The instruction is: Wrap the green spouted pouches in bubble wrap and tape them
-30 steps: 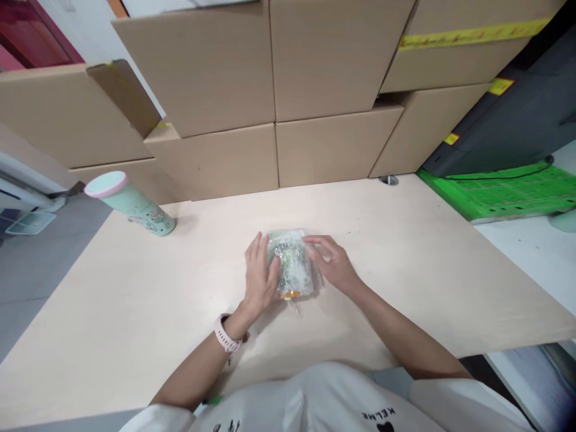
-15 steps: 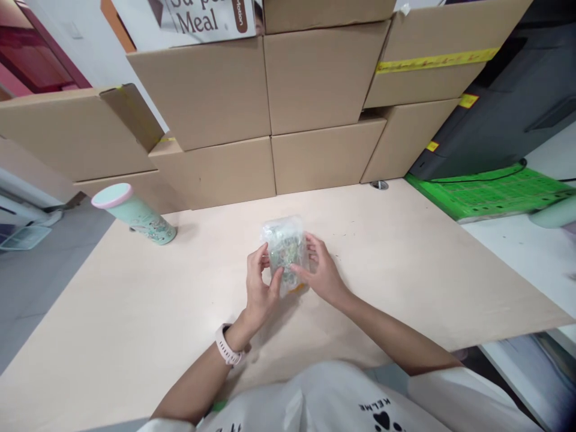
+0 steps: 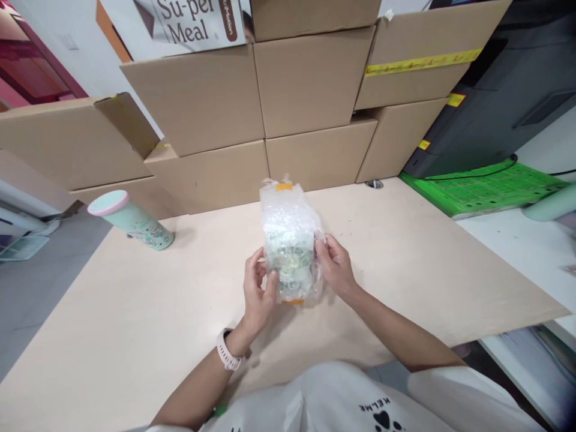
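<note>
You've got a clear crinkly plastic bag (image 3: 288,240) held up off the table (image 3: 135,312), pretty much dead centre in front of you and standing roughly upright. The lower half is stuffed with greenish bits I can't make out, the upper half looks mostly like empty plastic, and there's a small orange strip at the top edge and another at the bottom.

Your left hand (image 3: 257,294) has the bag's lower left edge, with the fingers curled in and the thumb pressed against the plastic. Your right hand (image 3: 335,267) pinches the lower right edge the same way, fingers closed on it. So both hands have hold of the bag, one on each side. A pale pink watch (image 3: 226,350) sits on your left wrist.

Further out, a mint tumbler (image 3: 130,219) with a pink-rimmed lid lies tilted on the far left of the table, well apart from the bag. Stacked cardboard boxes (image 3: 211,102) run along the far edge, right behind the bag. A round grommet (image 3: 373,183) sits in the tabletop at the foot of the boxes, far right of the bag. On the next surface to the right there's a bright green mat (image 3: 486,189) with something dark and boxy on its far end.
</note>
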`<state>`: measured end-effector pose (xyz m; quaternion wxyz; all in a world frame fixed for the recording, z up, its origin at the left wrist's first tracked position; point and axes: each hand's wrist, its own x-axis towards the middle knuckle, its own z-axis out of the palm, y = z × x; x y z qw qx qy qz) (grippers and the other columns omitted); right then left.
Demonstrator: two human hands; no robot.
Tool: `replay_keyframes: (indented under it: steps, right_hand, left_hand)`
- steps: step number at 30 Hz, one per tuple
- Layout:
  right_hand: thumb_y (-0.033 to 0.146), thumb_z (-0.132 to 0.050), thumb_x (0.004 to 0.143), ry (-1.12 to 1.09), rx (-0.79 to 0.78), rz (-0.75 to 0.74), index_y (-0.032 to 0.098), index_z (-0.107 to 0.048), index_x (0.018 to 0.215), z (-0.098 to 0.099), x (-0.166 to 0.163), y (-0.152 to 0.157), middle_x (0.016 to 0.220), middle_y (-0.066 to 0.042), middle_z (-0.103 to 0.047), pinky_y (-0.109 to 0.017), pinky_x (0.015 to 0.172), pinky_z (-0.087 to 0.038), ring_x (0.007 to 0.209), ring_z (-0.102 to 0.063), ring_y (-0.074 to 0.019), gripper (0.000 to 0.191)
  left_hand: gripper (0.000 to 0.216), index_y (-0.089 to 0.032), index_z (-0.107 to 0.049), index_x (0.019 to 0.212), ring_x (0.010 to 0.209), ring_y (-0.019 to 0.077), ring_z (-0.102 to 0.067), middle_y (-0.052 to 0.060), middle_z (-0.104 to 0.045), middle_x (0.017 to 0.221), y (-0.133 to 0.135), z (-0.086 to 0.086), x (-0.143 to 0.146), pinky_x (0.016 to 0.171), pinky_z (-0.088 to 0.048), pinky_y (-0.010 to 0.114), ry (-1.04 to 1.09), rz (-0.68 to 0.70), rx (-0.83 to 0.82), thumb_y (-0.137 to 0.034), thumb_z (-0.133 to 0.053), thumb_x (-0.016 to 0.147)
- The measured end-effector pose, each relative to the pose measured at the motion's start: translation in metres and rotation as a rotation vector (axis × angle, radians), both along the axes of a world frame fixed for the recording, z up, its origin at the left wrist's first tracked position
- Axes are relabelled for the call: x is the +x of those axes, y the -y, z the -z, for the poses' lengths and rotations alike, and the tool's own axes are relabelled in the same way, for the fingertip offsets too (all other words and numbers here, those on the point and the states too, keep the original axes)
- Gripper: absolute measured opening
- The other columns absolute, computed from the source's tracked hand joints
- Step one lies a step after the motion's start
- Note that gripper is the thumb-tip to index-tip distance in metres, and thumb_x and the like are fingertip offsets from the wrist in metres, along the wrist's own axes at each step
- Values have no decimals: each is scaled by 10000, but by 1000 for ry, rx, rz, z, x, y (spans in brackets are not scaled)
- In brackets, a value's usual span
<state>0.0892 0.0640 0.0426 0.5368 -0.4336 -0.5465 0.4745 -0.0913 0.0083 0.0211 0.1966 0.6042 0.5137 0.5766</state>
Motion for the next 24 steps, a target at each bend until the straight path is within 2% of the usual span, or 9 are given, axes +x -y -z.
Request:
replay_keyframes:
  steps: [4,8,10,13,15,17,19,22,24]
  right_hand:
    - [543,-561,891,-14,-122,-85,220,-643,1006,5,1,-5,780,8,-627,-247,551,-440,626,-544,-135,352]
    - [527,-635,850,-182,-221,-248,239,-673,1028,2,-6,0,925,-8,-699,-267,732,-510,811,-632,-157,340]
    - [507,-683,822,-255,-276,-355,252,-689,1061,-3,-5,2,1031,-20,-721,-301,852,-513,927,-655,-176,350]
    - [507,-728,783,-331,-334,-363,242,-712,986,-12,5,-2,1007,-30,-744,-308,805,-546,891,-686,-182,334]
    - [502,-741,774,-389,-312,-263,237,-704,918,-20,17,-10,978,-28,-747,-279,697,-566,863,-700,-183,304]
    - [476,-759,763,-435,-276,-171,244,-687,911,-27,28,-19,996,-19,-743,-242,597,-562,879,-709,-188,285]
    - [454,-769,758,-466,-263,-139,251,-675,931,-32,36,-24,1026,-16,-740,-220,529,-548,865,-715,-188,283]
    - [451,-752,777,-457,-289,-197,246,-669,951,-37,37,-21,1071,-30,-736,-226,501,-548,854,-719,-194,281]
    - [464,-742,784,-430,-316,-262,235,-670,955,-38,33,-14,1077,-48,-737,-240,497,-549,847,-721,-207,294]
  left_hand:
    - [416,-252,-508,1336,1176,247,-537,123,-497,1335,-3,0,-3,925,-493,395,27,20,-301,-375,-522,939]
    - [756,-282,-208,1524,1368,276,-411,132,-345,1534,1,-12,1,1071,-403,443,144,271,-421,-437,-595,893]
    - [902,-284,-174,1529,1379,278,-407,119,-339,1548,0,-17,3,1094,-392,418,247,341,-448,-393,-706,809]
    - [725,-237,-373,1422,1217,277,-562,110,-552,1355,-7,-14,-2,1006,-474,410,416,300,-551,-299,-701,779]
    - [668,-217,-391,1399,1130,272,-607,118,-591,1274,-14,-7,-9,939,-512,423,444,158,-617,-248,-652,786]
    - [741,-218,-314,1457,1205,283,-553,151,-511,1366,-17,-3,-16,958,-499,449,324,-41,-561,-225,-636,791]
    - [754,-237,-264,1491,1323,288,-441,159,-402,1467,-16,-3,-20,1043,-432,486,85,-174,-379,-239,-623,828]
    - [549,-268,-418,1406,1397,282,-334,116,-419,1467,-8,-13,-14,1142,-302,530,-308,-57,-104,-292,-601,888]
    - [500,-259,-503,1331,1427,314,-280,116,-402,1487,-2,-20,-6,1155,-270,559,-464,133,-89,-371,-648,865]
